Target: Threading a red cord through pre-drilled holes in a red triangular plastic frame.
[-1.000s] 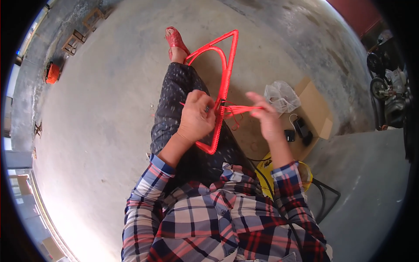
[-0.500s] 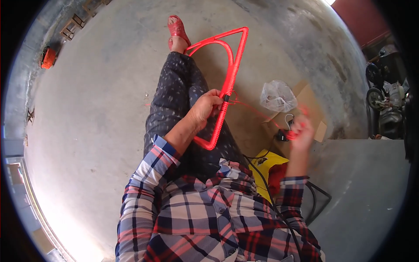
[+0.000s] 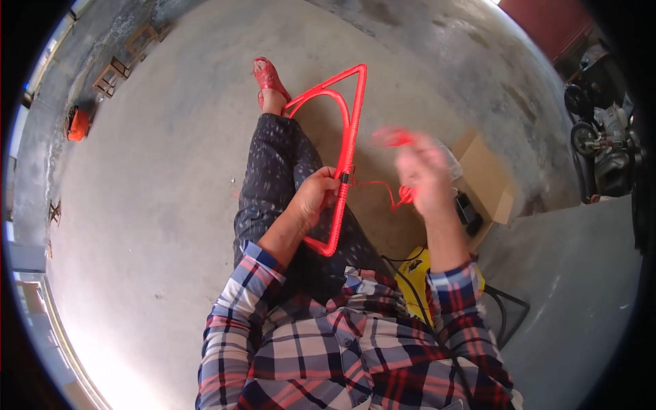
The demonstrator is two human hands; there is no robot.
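A red frame point(image 3: 354, 123), roughly triangular with a curved inner bar, stands tilted over my legs. Its long side looks tightly wrapped in cord. My left hand point(image 3: 317, 199) grips that side, with the thumb beside a short black band point(image 3: 345, 178). From near the band a thin red cord point(image 3: 373, 182) runs slackly to the right. My right hand point(image 3: 425, 171), smeared by motion, is closed round a bundle of this cord; red loops show above and below the fingers. It is held apart from the frame, to its right.
An opened cardboard box point(image 3: 486, 179) lies beyond my right hand, with a clear plastic bag point(image 3: 449, 158) partly hidden and a black object point(image 3: 467, 209) by it. A yellow bag point(image 3: 411, 290) and black cable are near my right hip. A motorbike point(image 3: 593, 140) stands far right.
My right hand has swung up and leftward from beside the box, bringing the cord bundle closer to the frame. The cord has gone from stretched to slack. My left hand keeps its grip.
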